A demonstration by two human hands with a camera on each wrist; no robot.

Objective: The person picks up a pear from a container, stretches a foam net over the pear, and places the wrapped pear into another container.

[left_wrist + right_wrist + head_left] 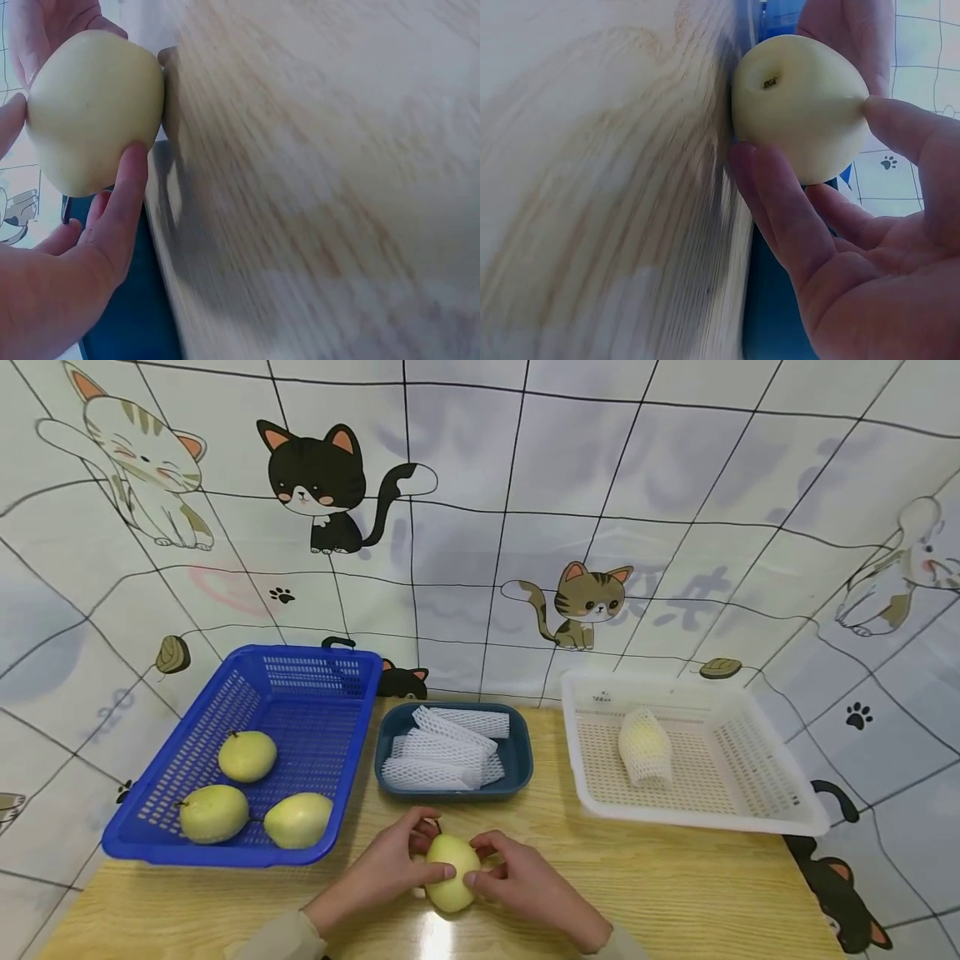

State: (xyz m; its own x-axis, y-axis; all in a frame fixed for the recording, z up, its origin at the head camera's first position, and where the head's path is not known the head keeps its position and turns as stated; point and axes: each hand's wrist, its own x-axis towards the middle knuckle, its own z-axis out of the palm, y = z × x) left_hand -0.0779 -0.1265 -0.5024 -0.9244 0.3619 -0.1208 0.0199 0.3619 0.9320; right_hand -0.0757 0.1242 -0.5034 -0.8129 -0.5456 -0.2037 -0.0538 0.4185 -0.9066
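A yellow-green pear (456, 853) is at the table's front, between both hands. My left hand (392, 865) holds its left side, thumb across the front and fingers curled behind. From the other side my right hand (525, 881) grips it with thumb and bent fingers. In the left wrist view the pear (94, 112) has its dark stem pointing down near the left fingers. The right wrist view shows the pear's (802, 112) hollow end, with right fingertips (772, 169) against its lower side. Whether the pear touches the table is unclear.
A blue basket (356, 718) with three pears stands at the left. Behind the hands, a dark teal tray (454, 794) holds several white foam net sleeves (442, 747). At the right, a white basket (690, 818) contains one net-wrapped pear (645, 747). A cat-print cloth hangs behind.
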